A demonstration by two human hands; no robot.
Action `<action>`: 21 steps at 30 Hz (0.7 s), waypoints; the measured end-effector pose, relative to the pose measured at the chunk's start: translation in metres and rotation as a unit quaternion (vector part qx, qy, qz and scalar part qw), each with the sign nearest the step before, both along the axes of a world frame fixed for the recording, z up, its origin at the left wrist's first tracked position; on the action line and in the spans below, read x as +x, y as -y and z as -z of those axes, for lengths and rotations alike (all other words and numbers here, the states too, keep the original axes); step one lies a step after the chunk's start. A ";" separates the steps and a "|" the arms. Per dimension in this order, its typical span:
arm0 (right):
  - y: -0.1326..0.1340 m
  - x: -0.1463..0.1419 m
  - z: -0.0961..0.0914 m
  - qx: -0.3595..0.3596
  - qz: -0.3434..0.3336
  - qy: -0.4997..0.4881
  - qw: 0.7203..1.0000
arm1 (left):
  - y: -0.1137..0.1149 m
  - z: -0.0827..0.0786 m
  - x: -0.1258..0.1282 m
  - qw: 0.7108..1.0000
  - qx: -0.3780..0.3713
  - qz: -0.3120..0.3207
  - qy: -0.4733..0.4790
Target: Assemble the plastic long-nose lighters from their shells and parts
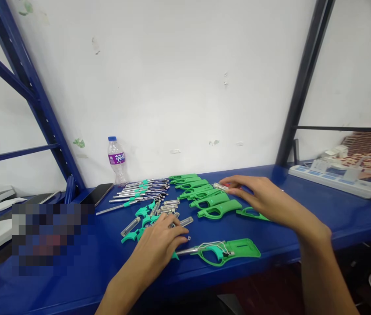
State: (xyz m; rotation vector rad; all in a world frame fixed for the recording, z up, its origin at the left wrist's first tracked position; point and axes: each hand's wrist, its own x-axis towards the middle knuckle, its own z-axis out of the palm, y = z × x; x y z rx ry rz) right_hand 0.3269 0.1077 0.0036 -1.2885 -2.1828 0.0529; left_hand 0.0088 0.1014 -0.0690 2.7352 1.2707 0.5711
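The right hand [259, 194] pinches a clear tube [220, 187]; I cannot tell the left hand's [159, 238] grip. Bumping the green shell [246, 248] near the desk's [86, 267] front edge could unseat its wires [212, 243].

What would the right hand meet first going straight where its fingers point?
Probably the row of green plastic handle shells with looped openings, just beyond the small clear plastic piece the right hand pinches; depth is unclear, so it might pass above.
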 end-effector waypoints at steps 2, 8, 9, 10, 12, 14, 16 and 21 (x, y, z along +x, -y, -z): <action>0.001 -0.001 0.000 0.004 -0.012 -0.001 1.000 | 0.003 -0.002 0.002 1.000 -0.001 0.012 0.014; 0.002 0.001 0.001 0.006 -0.040 -0.001 0.999 | 0.009 -0.003 0.007 0.998 0.009 0.050 0.037; 0.002 0.002 0.001 0.007 -0.041 0.000 0.999 | 0.007 -0.002 0.006 0.998 0.012 0.049 0.036; 0.002 0.003 0.001 0.007 -0.041 0.000 0.999 | 0.005 0.000 0.006 0.998 0.015 0.045 0.035; 0.003 0.004 0.001 0.006 -0.038 -0.002 0.999 | 0.000 0.004 0.004 0.999 0.019 0.037 0.033; 0.004 0.003 0.000 0.003 -0.036 -0.003 0.999 | -0.004 0.006 0.003 0.999 0.022 0.033 0.033; 0.005 0.001 -0.001 0.002 -0.038 0.000 0.999 | -0.006 0.007 0.002 0.998 0.026 0.034 0.034; 0.004 -0.007 0.000 -0.003 -0.035 0.010 0.999 | -0.007 0.006 0.002 0.997 0.045 0.054 0.042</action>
